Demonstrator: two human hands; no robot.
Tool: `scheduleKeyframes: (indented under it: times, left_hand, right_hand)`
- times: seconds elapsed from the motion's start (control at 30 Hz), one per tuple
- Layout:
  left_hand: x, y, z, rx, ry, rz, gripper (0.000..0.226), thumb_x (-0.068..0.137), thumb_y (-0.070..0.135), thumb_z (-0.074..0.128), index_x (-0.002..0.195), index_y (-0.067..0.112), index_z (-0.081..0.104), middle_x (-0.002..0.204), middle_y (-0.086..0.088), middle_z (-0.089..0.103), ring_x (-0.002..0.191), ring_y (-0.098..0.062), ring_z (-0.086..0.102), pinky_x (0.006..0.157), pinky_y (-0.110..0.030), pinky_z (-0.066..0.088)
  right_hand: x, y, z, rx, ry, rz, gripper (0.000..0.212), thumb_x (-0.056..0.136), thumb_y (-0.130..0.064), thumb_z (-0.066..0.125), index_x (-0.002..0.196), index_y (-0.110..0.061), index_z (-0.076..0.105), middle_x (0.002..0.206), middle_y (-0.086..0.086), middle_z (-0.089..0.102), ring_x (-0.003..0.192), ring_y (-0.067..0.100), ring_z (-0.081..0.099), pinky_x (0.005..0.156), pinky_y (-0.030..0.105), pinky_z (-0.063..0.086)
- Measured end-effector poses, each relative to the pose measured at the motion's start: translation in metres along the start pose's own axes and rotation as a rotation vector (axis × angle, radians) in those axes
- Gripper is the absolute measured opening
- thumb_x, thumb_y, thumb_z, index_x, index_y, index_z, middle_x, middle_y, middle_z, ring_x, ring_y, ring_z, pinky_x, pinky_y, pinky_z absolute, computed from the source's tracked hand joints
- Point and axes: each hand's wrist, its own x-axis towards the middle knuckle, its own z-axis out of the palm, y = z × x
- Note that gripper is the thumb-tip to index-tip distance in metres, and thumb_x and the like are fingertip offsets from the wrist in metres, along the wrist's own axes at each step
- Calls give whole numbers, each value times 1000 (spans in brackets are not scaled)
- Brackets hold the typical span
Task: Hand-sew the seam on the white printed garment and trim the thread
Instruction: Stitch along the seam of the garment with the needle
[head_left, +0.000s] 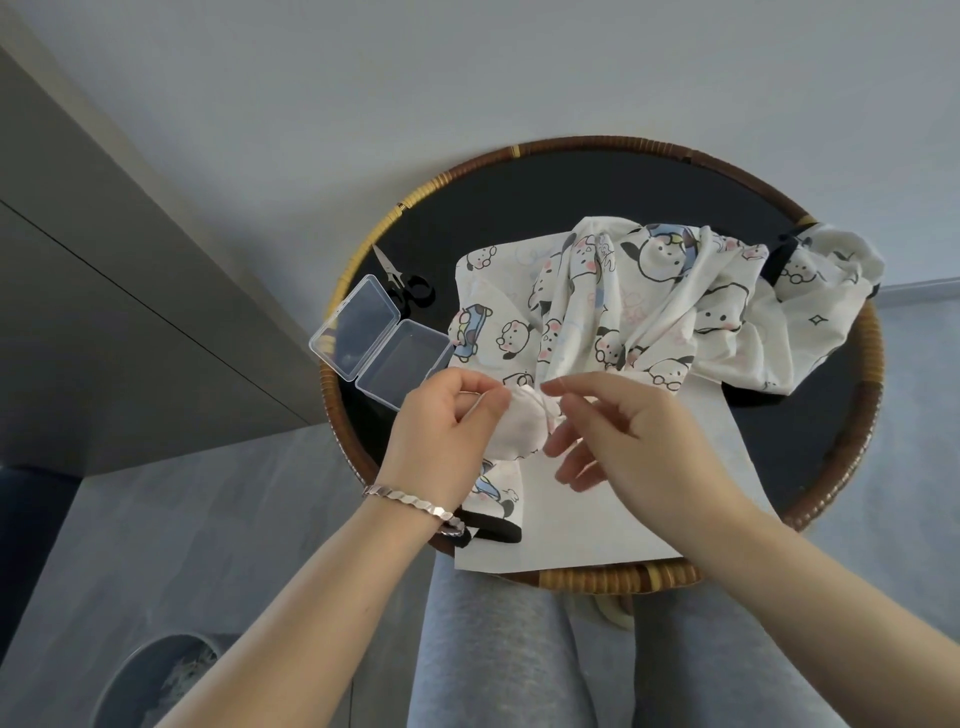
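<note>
While pinching a bunched fold of the white printed garment (623, 312) with the left grip (441, 431) at the near edge of the bench (519, 197), touches the same bunch with the right grip (639, 436); blurred, cannot tell whether closed on it. Beside the left edge: scissors (408, 288), open clear case (382, 340).

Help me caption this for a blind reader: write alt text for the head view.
Two bare hands work a bunched fold of a white printed garment over a round dark table: the left hand pinches the fold, the right hand touches it with thumb and forefinger; no needle is visible. Scissors and an open clear box lie to their left.
</note>
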Motion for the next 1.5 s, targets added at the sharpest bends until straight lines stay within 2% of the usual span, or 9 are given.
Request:
scheduleKeyframes:
  times: [0.13, 0.27, 0.47, 0.7, 0.87, 1.0, 1.07, 1.23, 1.5]
  left_hand:
    - [-5, -1, 0, 3, 22, 35, 14, 87, 19, 58, 75, 25, 54, 58, 12, 60, 50, 8, 52, 44, -5, 38]
    - [-8, 0, 2, 8, 42, 85, 15, 87, 18, 58, 76, 26, 52, 59, 12, 62, 50, 7, 52, 48, -5, 37]
    - [-8, -3, 3, 18, 58, 116, 20, 87, 17, 58, 73, 30, 51, 49, 20, 60, 51, 6, 54, 49, -6, 38]
    - [-10, -5, 4, 57, 71, 176, 20, 87, 17, 57, 73, 29, 50, 58, 3, 65, 53, 0, 54, 53, -7, 38]
    - [-12, -11, 6, 167, 70, 286, 14, 89, 18, 55, 77, 25, 52, 52, 15, 59, 49, -2, 53, 50, -10, 39]
    - [-16, -13, 11, 251, 132, 346, 11, 85, 29, 48, 83, 22, 56, 55, 17, 55, 50, -6, 53, 49, -21, 43]
    - [-18, -13, 11, 212, 150, 353, 8, 84, 28, 50, 83, 24, 57, 58, 18, 58, 53, -6, 55, 49, -18, 43]
    - [-24, -9, 9, 145, 165, 267, 5, 84, 18, 63, 88, 15, 64, 68, 27, 59, 63, 15, 57, 55, -2, 40]
    - [-23, -11, 7, 160, 176, 351, 14, 80, 25, 61, 80, 18, 73, 66, 8, 68, 69, -1, 61, 57, -6, 43]
  right_hand:
    - [-5, 2, 4, -98, -58, 14, 14, 91, -25, 52, 85, -31, 65, 62, -2, 70, 46, 14, 60, 54, 31, 51]
    - [-7, 1, 7, -168, -74, -4, 14, 90, -32, 52, 84, -32, 65, 59, -3, 69, 46, 14, 61, 57, 31, 49]
    - [-5, 3, 8, -216, -83, -21, 15, 90, -31, 52, 86, -32, 66, 58, -4, 68, 46, 10, 60, 55, 23, 46]
    - [-5, 3, 8, -245, -83, -18, 19, 91, -30, 50, 78, -35, 63, 56, -4, 68, 44, 7, 59, 44, 11, 36]
    - [-3, 2, 9, -236, -81, -3, 20, 91, -28, 50, 78, -32, 64, 55, -2, 67, 43, 9, 58, 44, 14, 37]
    - [-2, 1, 13, -121, -72, 26, 21, 91, -25, 50, 78, -29, 66, 52, 2, 66, 41, 10, 56, 47, 18, 40]
    - [-4, 2, 15, -51, -68, 44, 20, 92, -24, 51, 79, -27, 66, 51, 2, 65, 40, 9, 54, 45, 16, 38]
    - [-7, 6, 17, 57, -47, 37, 19, 91, -23, 52, 78, -24, 65, 50, -1, 64, 40, 9, 51, 42, 14, 35]
    - [-12, 9, 17, 15, -12, -1, 19, 91, -25, 52, 77, -30, 62, 55, -2, 66, 39, 6, 48, 40, 10, 31]
